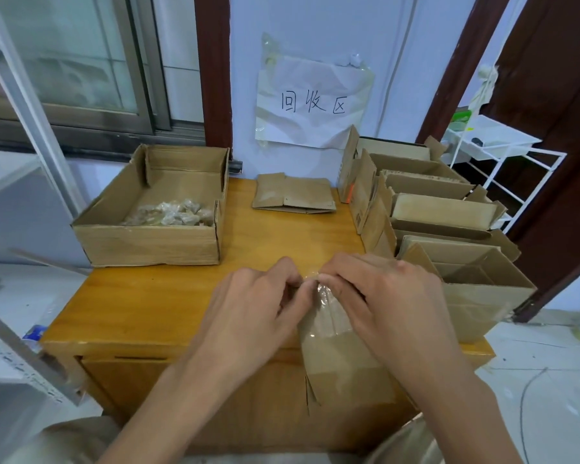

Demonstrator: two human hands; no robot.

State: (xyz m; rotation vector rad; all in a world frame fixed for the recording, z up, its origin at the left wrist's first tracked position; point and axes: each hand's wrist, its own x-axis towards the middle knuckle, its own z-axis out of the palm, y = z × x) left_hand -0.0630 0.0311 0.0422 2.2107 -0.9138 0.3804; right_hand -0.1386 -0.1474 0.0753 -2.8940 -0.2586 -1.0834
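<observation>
Hands pinch tape (319,290) on a small box (344,366).
The left hand (258,311) and right hand (394,304) each keep a tight grip on the clear tape atop the box, at the counter's (148,296) near edge.

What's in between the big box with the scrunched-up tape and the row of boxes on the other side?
In the head view, a flattened cardboard box lies there, back near the wall. In front of it the wooden table is bare.
</observation>
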